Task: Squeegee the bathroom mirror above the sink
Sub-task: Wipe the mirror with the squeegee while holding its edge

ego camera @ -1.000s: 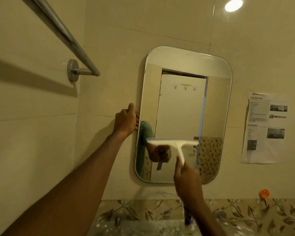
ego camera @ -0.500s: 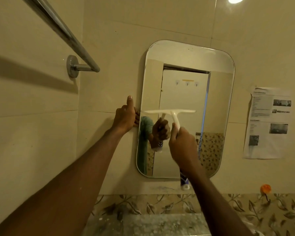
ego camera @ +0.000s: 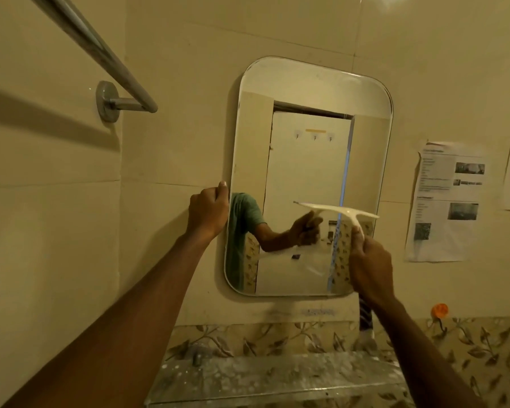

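A rounded rectangular mirror (ego camera: 306,119) hangs on the beige tiled wall and reflects a white door. My left hand (ego camera: 208,212) grips the mirror's left edge at mid height, thumb up along the rim. My right hand (ego camera: 368,266) is closed around the handle of a white T-shaped squeegee (ego camera: 336,210). Its blade lies almost level, slightly tilted, against the right half of the glass below the middle. The reflection shows my arm and the squeegee hand.
A chrome towel bar (ego camera: 100,54) juts out from the left wall at the upper left. A printed paper sheet (ego camera: 445,201) is stuck to the wall right of the mirror. Below are a leaf-patterned tile band (ego camera: 277,337), a dusty shelf (ego camera: 277,375), an orange hook (ego camera: 440,310) and a tube behind my right wrist.
The squeegee went up from the lower glass to mid height, then shifted to the right half of the mirror. My left hand stayed on the left edge. The camera view shifted.
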`<action>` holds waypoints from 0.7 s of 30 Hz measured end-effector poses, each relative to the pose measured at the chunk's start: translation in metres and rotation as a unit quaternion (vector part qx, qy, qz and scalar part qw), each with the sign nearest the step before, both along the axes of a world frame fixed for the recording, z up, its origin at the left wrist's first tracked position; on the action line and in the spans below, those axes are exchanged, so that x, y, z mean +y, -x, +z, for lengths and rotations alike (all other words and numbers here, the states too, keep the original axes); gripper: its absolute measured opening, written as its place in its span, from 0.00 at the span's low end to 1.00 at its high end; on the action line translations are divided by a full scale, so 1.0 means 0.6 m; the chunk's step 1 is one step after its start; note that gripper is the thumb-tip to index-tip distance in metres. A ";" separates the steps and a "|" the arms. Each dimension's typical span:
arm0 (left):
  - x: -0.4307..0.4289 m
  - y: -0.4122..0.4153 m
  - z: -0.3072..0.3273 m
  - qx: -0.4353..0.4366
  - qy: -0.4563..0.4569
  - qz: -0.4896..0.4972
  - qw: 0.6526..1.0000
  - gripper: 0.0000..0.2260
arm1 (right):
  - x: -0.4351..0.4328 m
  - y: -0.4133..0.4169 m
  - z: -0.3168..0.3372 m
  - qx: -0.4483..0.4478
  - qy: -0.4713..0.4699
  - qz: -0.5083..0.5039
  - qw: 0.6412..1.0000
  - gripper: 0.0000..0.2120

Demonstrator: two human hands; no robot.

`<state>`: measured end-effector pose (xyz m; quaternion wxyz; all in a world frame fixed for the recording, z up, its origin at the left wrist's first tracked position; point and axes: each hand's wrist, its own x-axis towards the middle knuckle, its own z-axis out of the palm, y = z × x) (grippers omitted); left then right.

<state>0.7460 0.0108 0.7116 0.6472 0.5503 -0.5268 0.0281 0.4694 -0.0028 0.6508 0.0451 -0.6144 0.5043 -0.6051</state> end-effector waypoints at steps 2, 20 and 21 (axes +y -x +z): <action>-0.002 0.004 -0.005 -0.014 0.001 0.013 1.000 0.23 | -0.013 0.004 -0.003 -0.005 -0.004 0.004 1.000 0.23; 0.002 0.008 -0.028 -0.009 -0.015 0.010 1.000 0.22 | -0.017 -0.005 -0.049 -0.085 -0.032 -0.018 0.996 0.24; 0.002 0.007 -0.033 -0.011 -0.020 0.011 1.000 0.22 | -0.015 -0.014 -0.078 -0.091 -0.040 -0.018 0.995 0.23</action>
